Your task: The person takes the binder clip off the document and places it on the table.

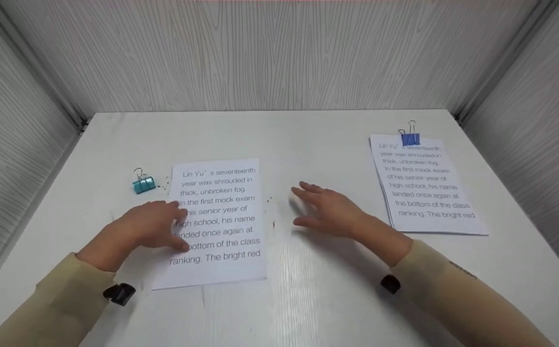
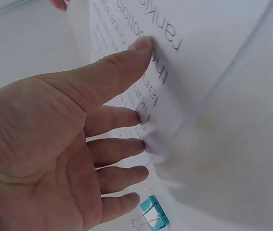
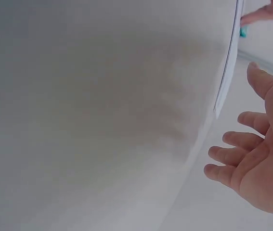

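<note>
A stack of printed paper (image 1: 226, 274) lies on the table, left of centre, with no clip on it. Over its left edge, my left hand (image 1: 151, 224) has its thumb and fingers spread, the tips at the printed lines. In the left wrist view, the same hand (image 2: 49, 149) shows its palm, and the sheets' edge (image 2: 232, 62) runs past the thumb; whether the fingertips press the paper I cannot tell. To the right of the stack, my right hand (image 1: 332, 212) hovers with fingers extended. It holds nothing, as the right wrist view of the hand (image 3: 266, 149) also shows.
A teal binder clip (image 1: 144, 185) lies left of the stack, close beyond my left hand. On the right side of the table, a second paper stack (image 1: 433, 224) carries a blue binder clip (image 1: 410, 139) at its top edge. Grey wood-grain panels (image 1: 269, 58) enclose the table.
</note>
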`<state>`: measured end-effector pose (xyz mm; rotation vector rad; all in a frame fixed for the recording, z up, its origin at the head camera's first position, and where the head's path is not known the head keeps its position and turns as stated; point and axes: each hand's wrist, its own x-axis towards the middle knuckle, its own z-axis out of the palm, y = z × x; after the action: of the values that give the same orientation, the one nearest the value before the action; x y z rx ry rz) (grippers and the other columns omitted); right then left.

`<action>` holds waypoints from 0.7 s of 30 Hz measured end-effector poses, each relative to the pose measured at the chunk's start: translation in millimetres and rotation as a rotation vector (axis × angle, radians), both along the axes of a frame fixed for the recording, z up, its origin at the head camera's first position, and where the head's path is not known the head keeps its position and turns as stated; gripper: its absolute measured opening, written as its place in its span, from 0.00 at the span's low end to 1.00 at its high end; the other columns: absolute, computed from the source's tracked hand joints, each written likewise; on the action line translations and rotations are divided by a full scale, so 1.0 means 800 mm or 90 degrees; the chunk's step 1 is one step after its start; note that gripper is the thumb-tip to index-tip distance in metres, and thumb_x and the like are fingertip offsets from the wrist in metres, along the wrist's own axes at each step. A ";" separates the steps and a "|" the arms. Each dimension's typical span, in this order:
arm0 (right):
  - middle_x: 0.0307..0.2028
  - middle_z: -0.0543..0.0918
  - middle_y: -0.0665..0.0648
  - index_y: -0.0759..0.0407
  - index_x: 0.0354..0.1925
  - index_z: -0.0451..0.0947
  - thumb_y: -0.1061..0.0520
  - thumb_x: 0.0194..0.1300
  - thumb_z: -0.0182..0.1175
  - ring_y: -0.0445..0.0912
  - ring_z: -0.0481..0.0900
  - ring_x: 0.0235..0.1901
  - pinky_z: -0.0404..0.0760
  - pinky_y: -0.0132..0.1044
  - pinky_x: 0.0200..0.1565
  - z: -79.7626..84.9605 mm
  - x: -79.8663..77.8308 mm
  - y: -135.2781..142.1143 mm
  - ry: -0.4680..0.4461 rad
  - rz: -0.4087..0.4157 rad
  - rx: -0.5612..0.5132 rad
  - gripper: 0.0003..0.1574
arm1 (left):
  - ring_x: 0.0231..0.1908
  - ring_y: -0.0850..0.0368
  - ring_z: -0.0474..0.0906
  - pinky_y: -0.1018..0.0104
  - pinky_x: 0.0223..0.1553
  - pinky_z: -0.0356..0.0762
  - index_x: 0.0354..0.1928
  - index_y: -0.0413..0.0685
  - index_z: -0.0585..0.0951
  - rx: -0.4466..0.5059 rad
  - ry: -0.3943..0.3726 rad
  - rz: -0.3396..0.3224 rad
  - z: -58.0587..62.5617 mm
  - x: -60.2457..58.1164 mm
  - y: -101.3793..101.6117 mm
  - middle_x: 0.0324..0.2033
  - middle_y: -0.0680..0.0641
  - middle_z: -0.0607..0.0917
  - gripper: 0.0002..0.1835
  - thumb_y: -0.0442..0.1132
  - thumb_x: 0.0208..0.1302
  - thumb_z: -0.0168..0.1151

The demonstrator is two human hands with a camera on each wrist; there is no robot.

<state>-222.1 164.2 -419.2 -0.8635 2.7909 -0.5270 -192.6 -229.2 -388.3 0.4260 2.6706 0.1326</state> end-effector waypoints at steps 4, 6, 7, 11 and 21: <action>0.79 0.63 0.65 0.57 0.81 0.63 0.37 0.72 0.67 0.65 0.68 0.74 0.69 0.60 0.72 0.002 -0.002 0.064 0.031 -0.029 -0.002 0.50 | 0.58 0.31 0.79 0.37 0.56 0.79 0.67 0.40 0.82 0.013 0.052 0.010 0.008 -0.007 0.025 0.63 0.32 0.82 0.38 0.58 0.62 0.76; 0.79 0.63 0.66 0.58 0.81 0.63 0.38 0.72 0.68 0.66 0.68 0.73 0.70 0.61 0.71 0.003 -0.002 0.094 0.031 -0.056 0.007 0.51 | 0.62 0.31 0.79 0.36 0.62 0.77 0.69 0.40 0.80 0.033 0.100 0.007 0.011 -0.010 0.048 0.64 0.34 0.82 0.39 0.59 0.65 0.74; 0.79 0.62 0.66 0.58 0.81 0.63 0.38 0.72 0.68 0.67 0.68 0.73 0.71 0.61 0.70 0.005 -0.003 0.109 0.029 -0.071 0.013 0.51 | 0.64 0.32 0.78 0.36 0.65 0.74 0.70 0.41 0.80 0.048 0.129 0.001 0.012 -0.012 0.061 0.64 0.35 0.83 0.38 0.59 0.66 0.73; 0.80 0.60 0.67 0.58 0.82 0.62 0.37 0.73 0.66 0.69 0.67 0.73 0.69 0.63 0.70 0.013 -0.005 0.162 0.018 -0.129 0.033 0.51 | 0.54 0.42 0.86 0.40 0.69 0.72 0.61 0.44 0.86 0.119 0.232 -0.065 0.016 -0.018 0.123 0.52 0.43 0.90 0.32 0.62 0.70 0.69; 0.79 0.59 0.74 0.60 0.83 0.57 0.31 0.74 0.62 0.75 0.60 0.75 0.62 0.71 0.71 0.019 -0.002 0.263 -0.022 -0.238 0.077 0.55 | 0.54 0.50 0.85 0.49 0.63 0.76 0.63 0.46 0.82 0.143 0.326 -0.259 0.024 -0.018 0.277 0.52 0.47 0.88 0.34 0.68 0.74 0.60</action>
<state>-223.4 375.0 -403.6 -0.3044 2.9266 -0.4107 -207.2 -8.0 -369.4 1.2046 2.9935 0.2244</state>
